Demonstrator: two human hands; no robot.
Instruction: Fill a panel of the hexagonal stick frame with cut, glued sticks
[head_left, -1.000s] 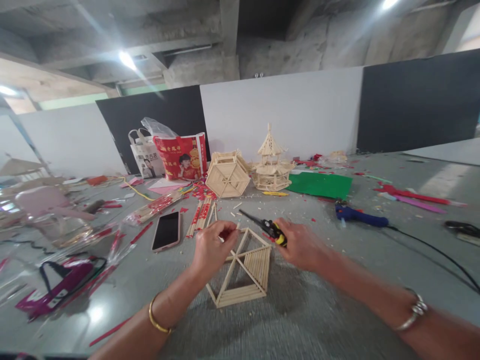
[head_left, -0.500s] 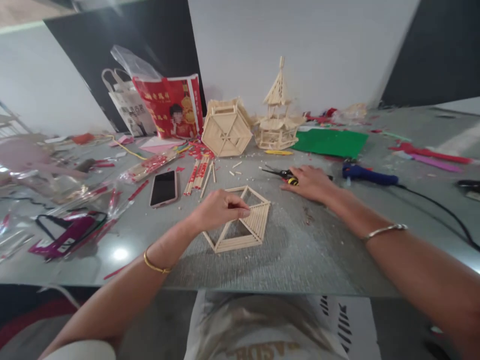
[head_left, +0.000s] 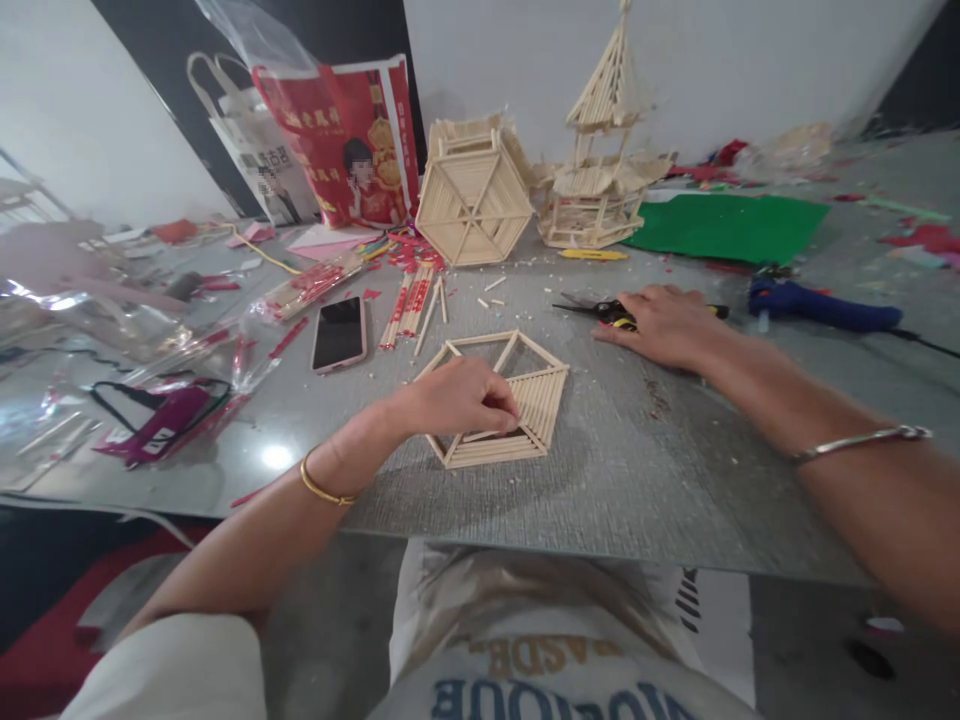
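Note:
A flat hexagonal frame of thin wooden sticks (head_left: pixel 544 405) lies on the table, with its right section filled by sticks side by side. Above its lower part, my left hand (head_left: pixel 469 395) is closed in a pinch. A short wooden stick (head_left: pixel 480 435) shows under the fingertips, its far end hidden by them. Farther right, my right hand (head_left: pixel 664 322) is closed over the black and yellow handles of a pair of pliers (head_left: pixel 585 308). The jaws point left and the pliers rest on the table.
Behind stand a hexagonal stick piece (head_left: pixel 474 215) and a stick pagoda (head_left: pixel 600 190). A blue glue gun (head_left: pixel 825 305) lies right, near a green sheet (head_left: pixel 727 225). Left are a phone (head_left: pixel 339 333), bundled sticks (head_left: pixel 409 305), a purple pouch (head_left: pixel 161 420) and plastic wrappers.
The view has tilted down and shifted. My left hand has lowered toward the frame's lower section, where a short stick now shows at its fingertips. My right hand stays on the pliers.

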